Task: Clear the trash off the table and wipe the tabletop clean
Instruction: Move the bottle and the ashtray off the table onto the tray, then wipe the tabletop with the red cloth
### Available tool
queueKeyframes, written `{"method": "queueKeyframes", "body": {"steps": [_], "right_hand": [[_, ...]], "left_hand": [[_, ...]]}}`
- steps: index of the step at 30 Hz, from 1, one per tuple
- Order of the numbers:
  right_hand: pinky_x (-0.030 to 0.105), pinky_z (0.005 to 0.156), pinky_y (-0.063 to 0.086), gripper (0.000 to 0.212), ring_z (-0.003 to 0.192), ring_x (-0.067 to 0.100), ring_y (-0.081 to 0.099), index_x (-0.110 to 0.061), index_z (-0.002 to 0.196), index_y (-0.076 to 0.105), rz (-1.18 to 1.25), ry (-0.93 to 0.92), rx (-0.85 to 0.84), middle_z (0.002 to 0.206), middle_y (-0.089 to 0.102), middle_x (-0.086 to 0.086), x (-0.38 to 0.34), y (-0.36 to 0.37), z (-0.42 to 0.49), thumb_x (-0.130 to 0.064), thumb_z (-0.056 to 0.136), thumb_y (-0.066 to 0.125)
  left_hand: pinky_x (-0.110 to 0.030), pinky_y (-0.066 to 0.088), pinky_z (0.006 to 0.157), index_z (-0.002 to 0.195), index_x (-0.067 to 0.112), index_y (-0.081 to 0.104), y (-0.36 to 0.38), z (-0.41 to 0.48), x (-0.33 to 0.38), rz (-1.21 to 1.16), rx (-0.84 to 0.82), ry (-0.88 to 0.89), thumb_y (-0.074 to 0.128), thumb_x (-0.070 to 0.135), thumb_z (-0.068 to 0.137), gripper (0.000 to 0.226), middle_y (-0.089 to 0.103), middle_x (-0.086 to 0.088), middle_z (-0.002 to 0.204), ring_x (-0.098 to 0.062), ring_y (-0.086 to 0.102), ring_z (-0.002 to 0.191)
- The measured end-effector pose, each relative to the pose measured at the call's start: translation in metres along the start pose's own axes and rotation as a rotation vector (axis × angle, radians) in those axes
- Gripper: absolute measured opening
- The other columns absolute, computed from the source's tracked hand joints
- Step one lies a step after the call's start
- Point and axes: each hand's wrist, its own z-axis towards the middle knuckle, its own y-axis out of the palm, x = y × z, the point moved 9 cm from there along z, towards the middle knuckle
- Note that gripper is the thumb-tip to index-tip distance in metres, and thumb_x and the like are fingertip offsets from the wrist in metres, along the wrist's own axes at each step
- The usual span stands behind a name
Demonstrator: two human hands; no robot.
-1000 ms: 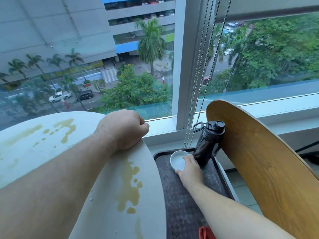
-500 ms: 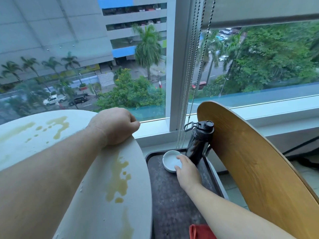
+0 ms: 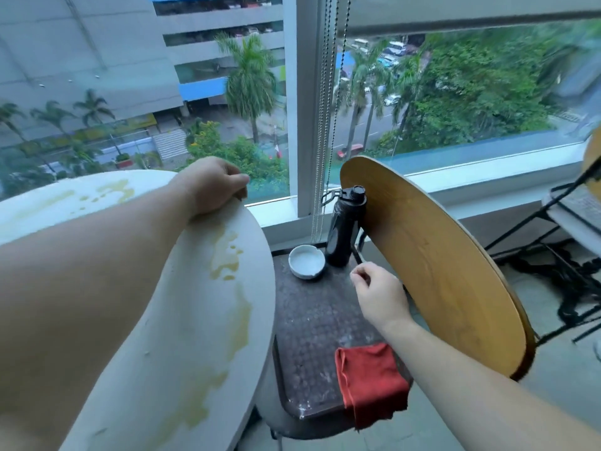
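On the left side of the scene, my left hand [image 3: 211,183] lay clenched in a fist on the far rim of the round white table [image 3: 169,353], knuckles up, with my forearm stretched across the top. Nothing showed in that fist. Yellowish spills [image 3: 227,252] ran along the right side of the table from just below my fist towards the near edge, and a few more blotches sat on the far left part. To the right of the table and lower down, a dark textured tray [image 3: 312,330] rested on a chair seat. At the far end of the tray stood a small white dish [image 3: 306,262], and just to its right a black bottle [image 3: 344,229] stood upright with its cap on, against the round wooden chair back [image 3: 439,271]. My right hand [image 3: 380,294] hovered over the far right part of the tray, near the dish and bottle but touching neither, fingers loosely curled with thumb and forefinger close together, grasping nothing that I could see. The folded red cloth [image 3: 370,382] lay on the near right corner of the tray, its edge hanging over the rim. Beaded cords [image 3: 322,125] hung down in front of the window frame behind the bottle.
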Motion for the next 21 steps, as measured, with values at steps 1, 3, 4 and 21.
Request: {"method": "queueKeyframes", "body": {"steps": [1, 3, 4, 21], "right_hand": [[0.03, 0.061, 0.045, 0.018, 0.075, 0.009, 0.062, -0.027, 0.086, 0.065, 0.005, -0.003, 0.008, 0.077, 0.067, -0.009, 0.002, -0.007, -0.009, -0.025, 0.103, 0.059], [0.029, 0.063, 0.045, 0.017, 0.077, 0.006, 0.062, -0.028, 0.086, 0.065, 0.019, -0.01, 0.016, 0.08, 0.068, -0.01, 0.007, -0.019, -0.027, -0.024, 0.102, 0.06], [0.027, 0.063, 0.045, 0.017, 0.078, 0.005, 0.061, -0.029, 0.087, 0.065, 0.025, -0.011, 0.014, 0.081, 0.068, -0.01, 0.01, -0.024, -0.035, -0.024, 0.103, 0.06], [0.024, 0.076, 0.047, 0.013, 0.092, 0.009, 0.064, -0.027, 0.094, 0.07, 0.111, -0.032, -0.3, 0.096, 0.07, -0.011, 0.107, -0.02, -0.126, -0.024, 0.102, 0.061]], "left_hand": [[-0.045, 0.058, 0.094, 0.074, 0.024, 0.078, -0.002, -0.005, 0.002, -0.058, 0.021, 0.013, 0.059, 0.041, 0.094, 0.033, 0.079, 0.003, 0.085, -0.024, 0.073, 0.089], [-0.048, 0.059, 0.092, 0.077, 0.025, 0.078, -0.007, -0.019, 0.013, -0.139, 0.075, 0.032, 0.059, 0.043, 0.088, 0.028, 0.08, -0.004, 0.09, -0.029, 0.074, 0.092], [-0.046, 0.06, 0.085, 0.081, 0.024, 0.078, -0.01, -0.028, 0.022, -0.162, 0.093, 0.04, 0.06, 0.041, 0.091, 0.026, 0.079, -0.006, 0.092, -0.029, 0.073, 0.089], [-0.039, 0.056, 0.068, 0.077, 0.016, 0.071, 0.167, -0.188, 0.154, -0.011, 0.122, 0.09, 0.059, 0.028, 0.084, 0.019, 0.071, 0.0, 0.076, -0.026, 0.066, 0.076]]}}
